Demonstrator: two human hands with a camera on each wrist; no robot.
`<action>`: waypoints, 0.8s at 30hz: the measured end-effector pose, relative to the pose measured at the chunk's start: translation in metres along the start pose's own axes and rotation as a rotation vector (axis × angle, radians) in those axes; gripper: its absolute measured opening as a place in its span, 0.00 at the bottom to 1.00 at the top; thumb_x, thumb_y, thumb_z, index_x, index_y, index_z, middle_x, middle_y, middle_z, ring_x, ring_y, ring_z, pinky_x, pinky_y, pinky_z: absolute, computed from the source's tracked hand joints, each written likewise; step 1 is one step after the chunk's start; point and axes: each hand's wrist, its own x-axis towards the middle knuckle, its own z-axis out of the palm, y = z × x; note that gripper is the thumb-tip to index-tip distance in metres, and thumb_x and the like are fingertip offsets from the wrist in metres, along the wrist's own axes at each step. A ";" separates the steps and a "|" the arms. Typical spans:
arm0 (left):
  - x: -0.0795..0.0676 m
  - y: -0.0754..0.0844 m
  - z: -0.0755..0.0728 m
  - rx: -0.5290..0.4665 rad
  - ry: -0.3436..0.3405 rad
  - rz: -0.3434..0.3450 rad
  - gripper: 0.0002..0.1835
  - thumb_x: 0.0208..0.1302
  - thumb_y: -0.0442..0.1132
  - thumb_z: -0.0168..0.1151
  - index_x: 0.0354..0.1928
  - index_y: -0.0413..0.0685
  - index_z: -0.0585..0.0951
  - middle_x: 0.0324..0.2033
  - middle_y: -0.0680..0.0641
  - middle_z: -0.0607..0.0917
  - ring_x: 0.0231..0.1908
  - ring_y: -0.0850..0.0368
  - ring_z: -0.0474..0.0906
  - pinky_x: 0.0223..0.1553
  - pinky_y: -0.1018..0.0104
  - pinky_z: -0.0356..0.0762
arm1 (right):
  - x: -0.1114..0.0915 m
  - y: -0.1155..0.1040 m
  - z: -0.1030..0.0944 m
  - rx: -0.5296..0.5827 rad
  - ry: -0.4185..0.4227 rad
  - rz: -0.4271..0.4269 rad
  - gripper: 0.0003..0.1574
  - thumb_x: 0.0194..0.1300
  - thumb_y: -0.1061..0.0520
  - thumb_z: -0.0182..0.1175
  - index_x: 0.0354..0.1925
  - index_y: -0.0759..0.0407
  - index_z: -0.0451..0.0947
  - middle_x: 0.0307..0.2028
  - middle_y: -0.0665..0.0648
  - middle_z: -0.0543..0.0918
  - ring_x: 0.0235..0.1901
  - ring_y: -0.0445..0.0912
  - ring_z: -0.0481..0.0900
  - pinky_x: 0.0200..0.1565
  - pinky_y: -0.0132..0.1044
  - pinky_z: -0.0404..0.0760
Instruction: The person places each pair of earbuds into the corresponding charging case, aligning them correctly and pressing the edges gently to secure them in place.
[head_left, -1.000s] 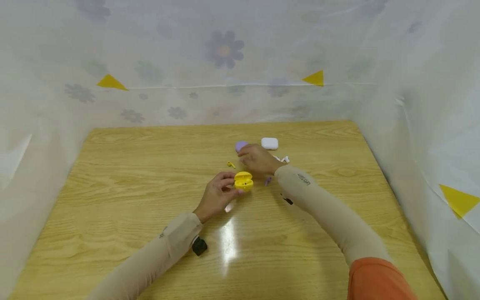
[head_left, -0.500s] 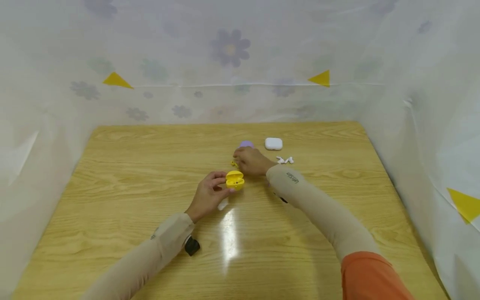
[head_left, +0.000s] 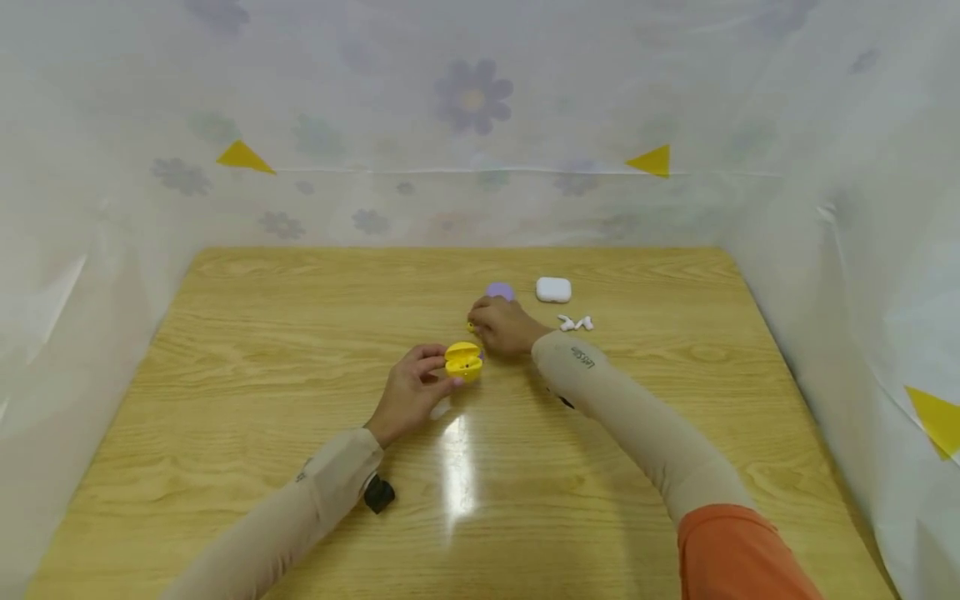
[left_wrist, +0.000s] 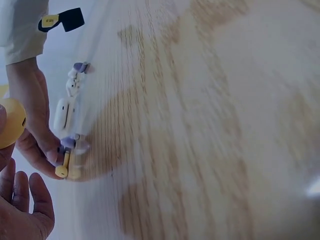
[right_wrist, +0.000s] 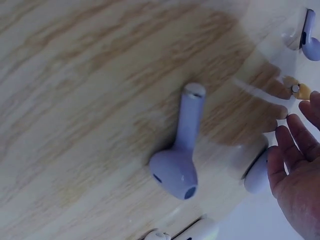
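My left hand (head_left: 408, 387) grips a small yellow earbud case (head_left: 463, 363), held above the table with its lid up; part of the case (left_wrist: 12, 125) shows at the left wrist view's edge. Farther forward, my right hand (head_left: 506, 325) reaches down to the table. Its fingertips pinch a yellow earbud (left_wrist: 62, 169), which lies close to the tabletop and is mostly hidden in the head view. Two purple earbuds lie near the right hand: one (right_wrist: 180, 150) large in the right wrist view, the other (right_wrist: 311, 40) at its upper right. A purple case (head_left: 499, 291) sits just beyond the right hand.
A closed white earbud case (head_left: 553, 290) stands to the right of the purple one. Two white earbuds (head_left: 576, 322) lie in front of it. The wooden table (head_left: 300, 333) reaches back to a flowered white curtain (head_left: 360, 125).
My right hand has shifted from beside the purple case down to the yellow earbud, and its fingers now meet it. My left hand still holds the yellow case, a little farther left in the view.
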 end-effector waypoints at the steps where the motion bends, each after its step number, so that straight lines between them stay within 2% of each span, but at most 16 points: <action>1: 0.000 0.000 -0.001 0.000 0.004 0.004 0.16 0.56 0.37 0.70 0.44 0.36 0.84 0.52 0.44 0.79 0.49 0.51 0.77 0.43 0.71 0.79 | 0.000 0.000 0.000 -0.001 0.001 0.001 0.15 0.68 0.61 0.51 0.48 0.61 0.80 0.52 0.62 0.80 0.53 0.56 0.78 0.55 0.53 0.77; 12: -0.002 -0.007 -0.004 -0.023 0.028 0.028 0.14 0.55 0.35 0.70 0.42 0.35 0.84 0.51 0.43 0.80 0.48 0.50 0.77 0.41 0.68 0.80 | 0.001 -0.003 -0.002 0.008 -0.046 0.053 0.16 0.70 0.57 0.51 0.51 0.59 0.79 0.53 0.62 0.78 0.54 0.55 0.75 0.54 0.55 0.76; 21: -0.003 -0.005 -0.002 -0.026 0.025 0.020 0.14 0.55 0.36 0.70 0.42 0.36 0.85 0.51 0.43 0.80 0.49 0.51 0.76 0.41 0.73 0.79 | 0.000 -0.003 0.001 0.019 -0.050 0.096 0.14 0.70 0.55 0.53 0.48 0.58 0.81 0.50 0.59 0.78 0.51 0.52 0.76 0.52 0.52 0.76; 24: -0.003 -0.004 -0.001 -0.028 0.023 0.008 0.14 0.55 0.36 0.70 0.42 0.37 0.85 0.51 0.43 0.80 0.50 0.51 0.76 0.41 0.72 0.79 | 0.000 -0.004 0.001 0.017 -0.044 0.110 0.12 0.69 0.54 0.55 0.43 0.59 0.81 0.47 0.59 0.79 0.49 0.52 0.76 0.52 0.49 0.76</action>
